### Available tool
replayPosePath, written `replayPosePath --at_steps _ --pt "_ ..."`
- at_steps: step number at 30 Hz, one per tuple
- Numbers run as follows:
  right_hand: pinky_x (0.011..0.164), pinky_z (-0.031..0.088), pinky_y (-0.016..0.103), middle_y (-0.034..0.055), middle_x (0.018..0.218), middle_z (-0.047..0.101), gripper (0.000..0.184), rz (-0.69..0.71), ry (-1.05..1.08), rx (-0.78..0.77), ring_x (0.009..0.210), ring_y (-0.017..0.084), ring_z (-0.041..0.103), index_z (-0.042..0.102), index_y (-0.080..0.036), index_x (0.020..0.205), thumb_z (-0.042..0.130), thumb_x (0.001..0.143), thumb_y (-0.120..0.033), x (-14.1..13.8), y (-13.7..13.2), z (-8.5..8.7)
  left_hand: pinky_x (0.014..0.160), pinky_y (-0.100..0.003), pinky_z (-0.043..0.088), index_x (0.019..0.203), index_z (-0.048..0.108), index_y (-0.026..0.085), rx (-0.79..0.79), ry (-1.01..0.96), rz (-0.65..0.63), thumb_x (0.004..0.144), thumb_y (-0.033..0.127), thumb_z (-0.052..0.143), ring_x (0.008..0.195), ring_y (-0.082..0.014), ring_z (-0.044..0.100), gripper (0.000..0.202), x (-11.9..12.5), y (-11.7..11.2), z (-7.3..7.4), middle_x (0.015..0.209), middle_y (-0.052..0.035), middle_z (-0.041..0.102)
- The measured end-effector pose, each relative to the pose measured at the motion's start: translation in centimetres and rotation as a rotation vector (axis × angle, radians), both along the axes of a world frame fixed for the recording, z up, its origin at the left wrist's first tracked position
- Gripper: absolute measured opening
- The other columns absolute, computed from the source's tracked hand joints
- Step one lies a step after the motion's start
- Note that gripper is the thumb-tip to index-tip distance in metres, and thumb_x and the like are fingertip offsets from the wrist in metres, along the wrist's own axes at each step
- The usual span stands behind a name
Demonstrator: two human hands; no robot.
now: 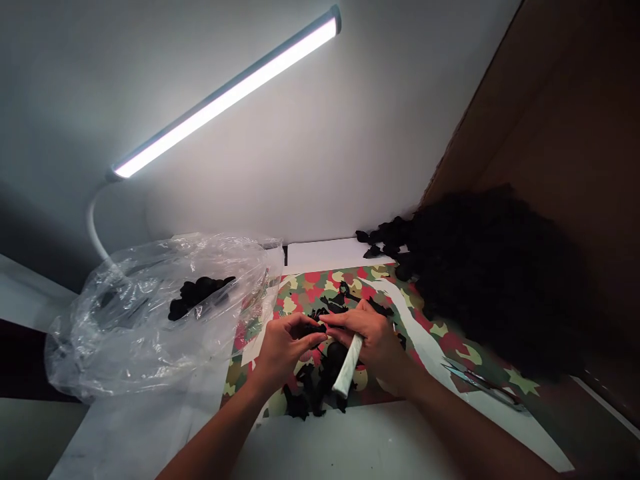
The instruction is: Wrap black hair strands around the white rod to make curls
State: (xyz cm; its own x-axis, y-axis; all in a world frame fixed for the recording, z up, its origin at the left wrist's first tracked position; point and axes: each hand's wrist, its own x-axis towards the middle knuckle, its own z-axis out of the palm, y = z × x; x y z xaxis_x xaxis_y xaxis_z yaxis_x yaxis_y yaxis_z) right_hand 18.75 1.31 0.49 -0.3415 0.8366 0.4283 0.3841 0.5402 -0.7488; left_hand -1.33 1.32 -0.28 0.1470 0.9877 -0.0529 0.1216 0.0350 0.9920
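My left hand (284, 353) pinches a small black piece (314, 329) between thumb and fingers; it looks like soft rubber or fabric. My right hand (373, 337) meets it from the other side, fingertips at the same piece. Tucked in the right hand is a tool with a pale wrapped handle (349, 370), its handle pointing down toward me; the tool's working end is hidden by the fingers. Under and around both hands, several loose black pieces (300, 403) lie on a camouflage-patterned sheet (455, 343).
A big black heap (500, 287) fills the right side against a brown board (565, 133). At left, a clear plastic bag (145, 360) contains some black pieces (200, 293). Scissors (483, 385) rest at right. A lit tube lamp (230, 97) hangs above on a bent neck.
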Motion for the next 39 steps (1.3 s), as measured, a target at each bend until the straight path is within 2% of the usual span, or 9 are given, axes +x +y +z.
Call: replayPosePath --at_steps 7,13,18,22,25,28,31,34,39 --pt "0.078 0.041 0.038 -0.0018 0.069 0.072 0.013 -0.035 -0.122 -0.120 0.063 0.018 0.054 0.073 -0.027 0.089 0.061 0.095 -0.029 -0.2 0.3 0.0 0.059 -0.026 0.057 0.081 0.075 0.018 0.145 0.071 -0.017 0.068 0.032 0.087 0.062 -0.0182 0.070 0.022 0.2 -0.1 -0.1 0.071 -0.0028 0.076" --pt "0.067 0.039 0.031 -0.0010 0.066 0.065 0.014 -0.041 -0.138 -0.180 0.068 0.019 0.049 0.068 -0.025 0.078 0.061 0.091 -0.023 -0.4 0.4 -0.8 0.070 -0.027 0.059 0.087 0.072 0.018 0.310 0.058 0.168 0.075 0.033 0.083 0.075 -0.0178 0.070 0.022 -1.4 0.3 0.6 0.082 -0.0029 0.073" --pt "0.069 0.040 0.032 -0.0028 0.061 0.060 0.020 -0.112 -0.045 -0.167 0.061 0.017 0.049 0.073 -0.028 0.108 0.061 0.095 -0.037 -0.7 0.1 -0.4 0.059 -0.022 0.050 0.077 0.068 0.016 0.327 0.142 0.099 0.079 0.034 0.080 0.063 -0.0123 0.058 0.021 -1.6 0.3 0.9 0.071 0.0002 0.063" --pt "0.077 0.039 0.036 0.0014 0.083 0.077 0.029 -0.004 -0.068 -0.047 0.061 0.016 0.057 0.071 -0.029 0.124 0.057 0.099 -0.035 -0.9 -0.2 -0.5 0.055 -0.021 0.046 0.076 0.068 0.016 0.347 0.194 0.005 0.078 0.031 0.081 0.059 -0.0112 0.056 0.019 -0.7 0.0 0.3 0.069 0.0009 0.062" --pt "0.079 0.037 0.038 0.0042 0.094 0.080 0.024 0.008 -0.084 0.005 0.064 0.016 0.062 0.075 -0.026 0.110 0.054 0.100 -0.030 -1.2 -0.2 -0.9 0.054 -0.022 0.046 0.076 0.070 0.017 0.386 0.256 -0.014 0.079 0.029 0.080 0.059 -0.0117 0.057 0.016 -0.2 -0.2 0.1 0.068 0.0008 0.062" --pt "0.076 0.037 0.037 0.0017 0.075 0.076 0.019 -0.035 -0.078 -0.004 0.058 0.016 0.056 0.075 -0.023 0.088 0.058 0.096 -0.026 -1.3 -0.2 -0.7 0.058 -0.023 0.049 0.080 0.072 0.018 0.411 0.261 -0.027 0.076 0.027 0.083 0.061 -0.0132 0.061 0.014 -0.1 -0.1 0.2 0.071 -0.0002 0.066" --pt "0.067 0.037 0.033 -0.0035 0.055 0.059 0.017 -0.099 -0.003 -0.190 0.053 0.015 0.046 0.070 -0.023 0.078 0.062 0.092 -0.027 -1.2 -0.4 0.4 0.065 -0.025 0.054 0.086 0.073 0.019 0.403 0.184 -0.014 0.073 0.027 0.085 0.070 -0.0162 0.067 0.019 0.0 0.0 0.4 0.081 -0.0026 0.072" --pt "0.056 0.033 0.029 -0.0066 0.053 0.043 0.018 -0.113 0.174 -0.453 0.050 0.013 0.039 0.066 -0.022 0.078 0.064 0.090 -0.036 -1.2 -0.5 1.2 0.067 -0.026 0.056 0.090 0.073 0.019 0.364 0.095 0.004 0.076 0.029 0.083 0.076 -0.0177 0.069 0.019 0.3 -0.2 0.4 0.086 -0.0043 0.073" --pt "0.052 0.028 0.026 -0.0087 0.055 0.034 0.031 -0.066 0.436 -0.658 0.051 0.011 0.031 0.057 -0.021 0.078 0.065 0.086 -0.049 -1.8 -0.2 0.2 0.064 -0.026 0.053 0.081 0.073 0.017 0.352 0.096 0.088 0.078 0.028 0.081 0.068 -0.0161 0.066 0.014 0.8 -0.5 -0.3 0.075 -0.0030 0.072"
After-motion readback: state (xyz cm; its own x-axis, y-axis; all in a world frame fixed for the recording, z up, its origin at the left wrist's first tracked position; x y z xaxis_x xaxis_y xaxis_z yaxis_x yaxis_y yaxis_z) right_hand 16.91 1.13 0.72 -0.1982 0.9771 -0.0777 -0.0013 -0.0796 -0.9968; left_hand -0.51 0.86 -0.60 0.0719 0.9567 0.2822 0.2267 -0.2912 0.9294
